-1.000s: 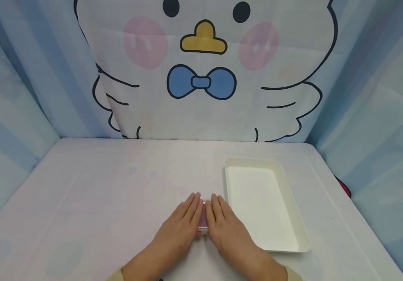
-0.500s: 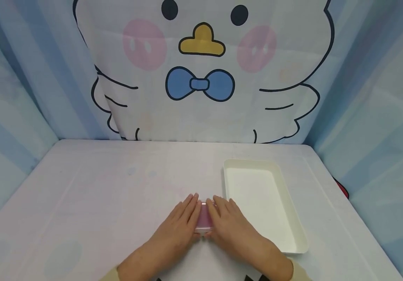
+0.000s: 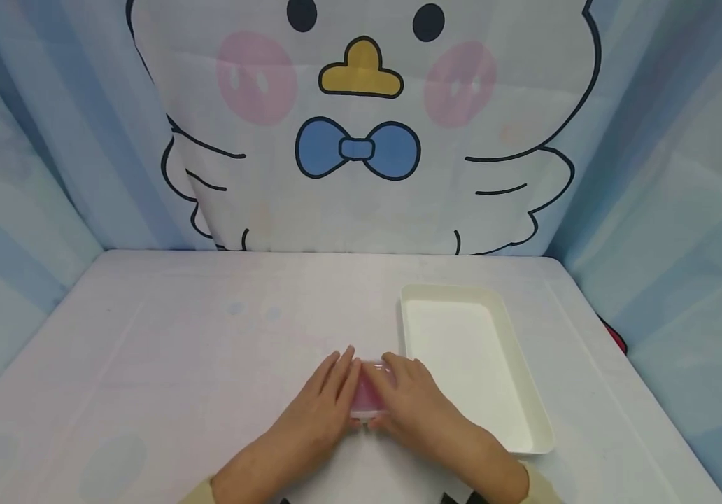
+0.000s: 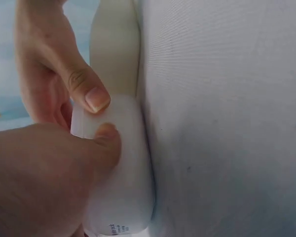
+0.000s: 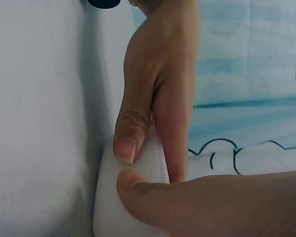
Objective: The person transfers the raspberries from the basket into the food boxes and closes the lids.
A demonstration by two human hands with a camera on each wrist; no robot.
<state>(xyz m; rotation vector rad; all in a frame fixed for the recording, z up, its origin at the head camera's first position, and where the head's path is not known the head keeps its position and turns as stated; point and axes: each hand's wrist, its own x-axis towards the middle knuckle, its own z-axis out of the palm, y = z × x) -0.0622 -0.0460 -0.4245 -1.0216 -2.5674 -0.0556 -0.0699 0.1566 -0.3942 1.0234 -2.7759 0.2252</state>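
A small white box (image 3: pixel 366 400) with a pink top rests on the table in front of me, mostly covered by both hands. My left hand (image 3: pixel 312 411) grips its left side, with fairly straight fingers over the top. My right hand (image 3: pixel 420 406) holds the right side, its fingers more bent and reaching onto the pink top. Both thumbs press against the near wall of the white box (image 4: pixel 130 182), close to each other, as the left wrist view shows. Small dark print marks one end of that wall. In the right wrist view the box (image 5: pixel 108 212) sits on the tabletop.
Right of the hands lies a shallow white rectangular tray (image 3: pixel 471 364), its left edge close behind the right hand. A pale cloth covers the table (image 3: pixel 178 336). Blue striped curtains (image 3: pixel 669 231) and a cartoon-printed backdrop (image 3: pixel 361 210) enclose the sides and rear.
My right hand has shifted right and bent its fingers, uncovering more of the pink top. The left hand keeps nearly the same place on the box.
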